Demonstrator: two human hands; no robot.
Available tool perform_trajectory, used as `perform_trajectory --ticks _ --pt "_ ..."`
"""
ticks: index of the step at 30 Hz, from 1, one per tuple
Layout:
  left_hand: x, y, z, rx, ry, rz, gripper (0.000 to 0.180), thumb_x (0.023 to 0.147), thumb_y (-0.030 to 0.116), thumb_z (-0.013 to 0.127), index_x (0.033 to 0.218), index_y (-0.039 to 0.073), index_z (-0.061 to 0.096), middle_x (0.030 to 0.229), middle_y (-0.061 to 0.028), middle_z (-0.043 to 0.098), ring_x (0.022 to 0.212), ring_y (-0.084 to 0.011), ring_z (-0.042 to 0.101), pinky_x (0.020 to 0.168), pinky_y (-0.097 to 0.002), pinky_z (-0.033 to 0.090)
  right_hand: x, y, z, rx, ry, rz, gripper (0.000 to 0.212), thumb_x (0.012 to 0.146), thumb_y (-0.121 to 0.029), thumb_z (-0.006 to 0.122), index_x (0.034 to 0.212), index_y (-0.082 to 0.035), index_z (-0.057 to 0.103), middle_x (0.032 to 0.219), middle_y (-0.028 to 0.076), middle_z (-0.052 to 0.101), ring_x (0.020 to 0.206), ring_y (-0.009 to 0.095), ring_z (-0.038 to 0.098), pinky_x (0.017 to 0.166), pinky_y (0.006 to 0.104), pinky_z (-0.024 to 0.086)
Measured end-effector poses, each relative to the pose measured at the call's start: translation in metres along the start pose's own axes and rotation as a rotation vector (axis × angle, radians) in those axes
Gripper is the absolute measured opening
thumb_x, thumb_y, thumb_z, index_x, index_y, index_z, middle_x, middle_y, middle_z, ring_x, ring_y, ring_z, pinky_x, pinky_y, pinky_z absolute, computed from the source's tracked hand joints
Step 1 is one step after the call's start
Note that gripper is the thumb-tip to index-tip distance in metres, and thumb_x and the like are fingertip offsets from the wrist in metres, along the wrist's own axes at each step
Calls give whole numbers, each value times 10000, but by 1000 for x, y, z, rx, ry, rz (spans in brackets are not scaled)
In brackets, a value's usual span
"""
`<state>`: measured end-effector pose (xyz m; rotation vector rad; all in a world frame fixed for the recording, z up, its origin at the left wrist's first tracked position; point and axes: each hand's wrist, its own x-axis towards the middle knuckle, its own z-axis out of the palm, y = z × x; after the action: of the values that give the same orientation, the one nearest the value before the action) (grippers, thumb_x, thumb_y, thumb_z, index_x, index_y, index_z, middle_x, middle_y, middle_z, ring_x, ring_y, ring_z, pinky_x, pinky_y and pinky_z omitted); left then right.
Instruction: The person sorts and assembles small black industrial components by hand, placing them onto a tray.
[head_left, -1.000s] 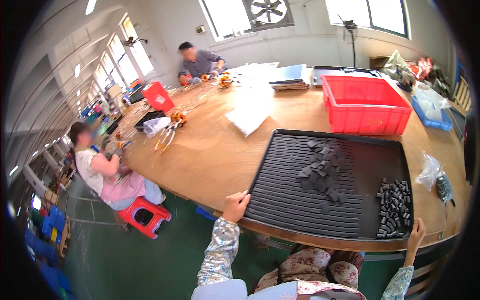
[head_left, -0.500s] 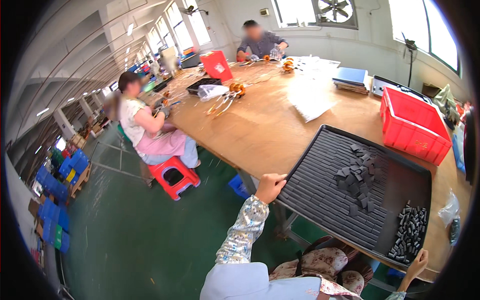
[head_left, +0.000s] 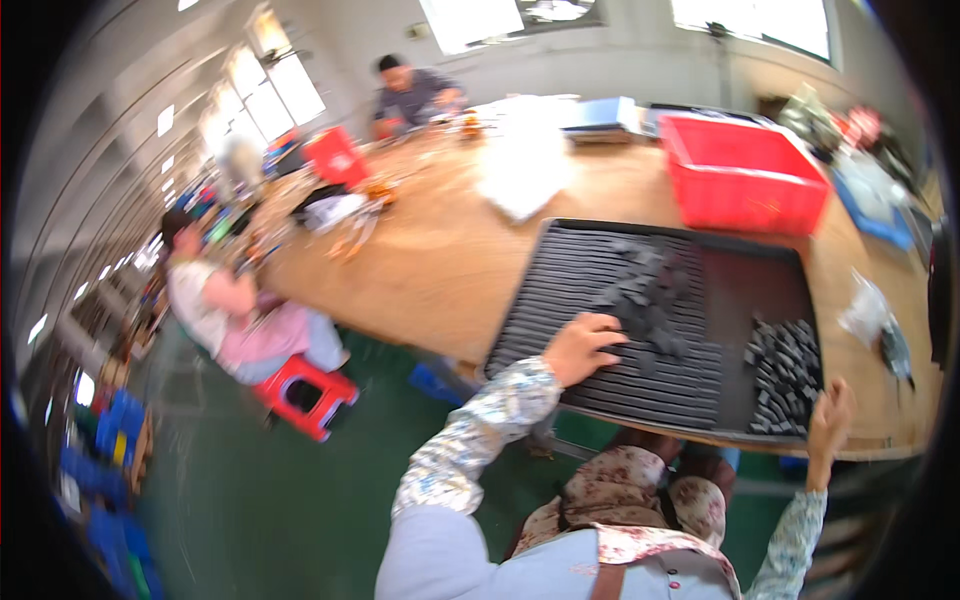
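Observation:
A black tray (head_left: 735, 300) lies on the wooden table's near edge in front of me. Rows of dark strips (head_left: 540, 310) line its left and middle. On top of them is a loose heap of flat dark pieces (head_left: 645, 290), while small black pieces with pale glints (head_left: 785, 375) crowd the right corner. My left hand (head_left: 583, 350) is over the rows, just below the heap, open with its fingers apart and no visible object in them. Beside the tray's right edge is my right hand (head_left: 829, 420); blur hides how its fingers are set and whether they touch the rim.
A red bin (head_left: 745, 180) stands behind the tray. To the right are a clear plastic bag (head_left: 865, 310) and a dark tool-like object (head_left: 895, 350). A blue folder (head_left: 600, 115) lies at the back. One person (head_left: 225, 290) sits left on a red stool (head_left: 305, 395), another (head_left: 410, 95) works across the table.
My left hand has let go of the tray's left rim and moved in over the rows. My right hand has shifted up along the right edge. The whole view has turned to the right.

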<state>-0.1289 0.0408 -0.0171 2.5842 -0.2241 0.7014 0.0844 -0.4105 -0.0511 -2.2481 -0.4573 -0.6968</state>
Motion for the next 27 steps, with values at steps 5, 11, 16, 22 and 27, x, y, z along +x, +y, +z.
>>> perform_trajectory --ticks 5,11,16,22,27 --pt "9 11 -14 -14 -118 -112 387 751 212 780 1105 96 677 1134 -91 609 1086 -295 560 955 -390 441 30 -99 0 196 -291 -133 136 781 8 647 913 -5 620 829 120 608 802 258 602 738 356 477" --pt "35 18 7 45 -255 -6 548 729 104 778 1252 128 616 1190 -73 568 909 -247 546 854 -365 482 59 -134 25 275 -635 -553 225 703 0 712 913 -62 661 940 86 627 979 297 575 857 388 473" --pt "51 46 11 -46 -220 49 476 732 91 758 1193 125 643 1163 -63 570 868 -242 530 828 -358 484 77 -135 65 54 -882 -704 249 666 8 720 891 -69 646 918 70 615 1004 291 561 836 395 481" --pt "63 40 25 -35 -375 134 335 742 104 754 1061 97 651 1097 -68 584 986 -278 563 841 -376 492 109 -148 97 37 -1177 -598 127 748 -4 616 857 -64 644 920 119 610 956 347 596 797 439 484" --pt "69 39 20 -197 -374 88 373 668 110 817 1008 90 664 1047 -74 590 965 -275 569 834 -362 491 117 -143 142 291 -937 -530 105 796 -50 662 890 -64 619 945 103 570 932 334 582 802 425 471"
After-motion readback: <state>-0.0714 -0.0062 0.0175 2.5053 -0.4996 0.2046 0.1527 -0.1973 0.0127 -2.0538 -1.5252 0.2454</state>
